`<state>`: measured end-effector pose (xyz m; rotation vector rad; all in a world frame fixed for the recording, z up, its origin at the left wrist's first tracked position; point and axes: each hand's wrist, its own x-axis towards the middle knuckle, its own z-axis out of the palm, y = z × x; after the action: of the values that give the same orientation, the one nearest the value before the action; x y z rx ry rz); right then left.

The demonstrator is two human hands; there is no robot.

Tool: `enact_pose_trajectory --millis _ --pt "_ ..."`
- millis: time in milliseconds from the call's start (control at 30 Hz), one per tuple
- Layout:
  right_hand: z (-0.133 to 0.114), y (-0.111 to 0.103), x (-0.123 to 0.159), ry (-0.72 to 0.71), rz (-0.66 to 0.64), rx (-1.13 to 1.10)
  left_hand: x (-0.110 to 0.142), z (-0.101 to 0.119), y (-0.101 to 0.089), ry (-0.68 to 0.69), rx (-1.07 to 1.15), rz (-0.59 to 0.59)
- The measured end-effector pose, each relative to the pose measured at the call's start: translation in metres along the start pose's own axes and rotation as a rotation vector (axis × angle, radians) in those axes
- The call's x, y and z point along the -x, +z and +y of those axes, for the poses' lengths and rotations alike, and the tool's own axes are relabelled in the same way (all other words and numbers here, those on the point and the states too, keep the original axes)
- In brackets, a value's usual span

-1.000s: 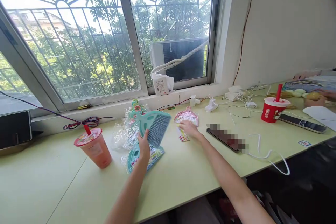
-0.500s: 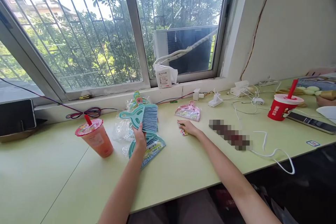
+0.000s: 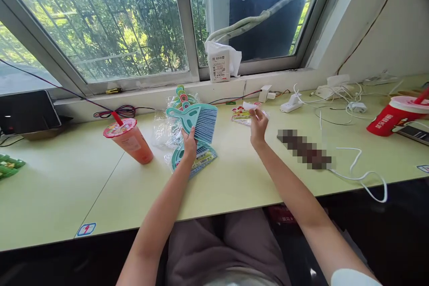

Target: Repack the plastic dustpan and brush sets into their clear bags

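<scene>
My left hand (image 3: 190,145) is closed on a teal hand brush (image 3: 196,120), its handle pointing left and its blue bristles toward the right. Just below it on the table lies a teal dustpan set (image 3: 204,159) with a printed label, partly hidden by my hand. My right hand (image 3: 259,128) is raised, thumb and fingers pinching a small colourful printed label (image 3: 243,111) with a white part at its top. Behind the label a wrapped pink dustpan set (image 3: 237,120) is mostly covered.
More brush sets (image 3: 183,96) in clear plastic stand behind the teal brush. A pink drink cup (image 3: 136,143) is at left, a red cup (image 3: 385,118) at far right. Chargers (image 3: 291,103), a white cable (image 3: 360,178) and a blurred-out object (image 3: 304,149) lie on the right.
My right hand has lifted off the table with the label, moving up toward the pink set. My left hand still holds the teal brush. The view has tilted down.
</scene>
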<state>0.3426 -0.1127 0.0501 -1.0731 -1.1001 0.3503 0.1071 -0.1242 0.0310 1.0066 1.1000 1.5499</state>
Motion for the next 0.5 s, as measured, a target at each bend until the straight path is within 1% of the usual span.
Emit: enact_pose_trajectory --millis 33,67,100,133,200,267,300,367,433,500 --pt "-0.011 0.003 0.006 -0.082 0.025 0.086 0.002 0.001 0.002 -0.01 0.046 -0.005" --pt "-0.02 0.008 0.013 -0.16 -0.004 0.195 0.005 0.002 0.005 -0.025 0.094 -0.016" --pt "-0.028 0.015 0.022 -0.225 -0.072 0.321 0.008 0.002 0.008 -0.04 0.138 -0.035" --pt "-0.032 0.021 0.031 -0.272 -0.166 0.452 0.011 0.003 0.011 -0.048 0.168 -0.06" --pt "-0.034 0.034 0.047 -0.368 -0.401 0.659 0.016 0.004 0.017 -0.043 0.209 -0.108" --pt "-0.029 0.042 0.058 -0.426 -0.592 0.768 0.021 0.004 0.021 -0.013 0.222 -0.148" --pt "-0.025 0.043 0.061 -0.433 -0.648 0.79 0.023 0.004 0.022 0.004 0.216 -0.174" --pt "-0.017 0.044 0.062 -0.401 -0.667 0.795 0.026 0.003 0.024 0.051 0.189 -0.234" --pt "-0.013 0.043 0.06 -0.347 -0.611 0.786 0.028 0.001 0.025 0.101 0.156 -0.284" --pt "-0.011 0.042 0.057 -0.297 -0.529 0.797 0.03 -0.001 0.027 0.124 0.113 -0.314"
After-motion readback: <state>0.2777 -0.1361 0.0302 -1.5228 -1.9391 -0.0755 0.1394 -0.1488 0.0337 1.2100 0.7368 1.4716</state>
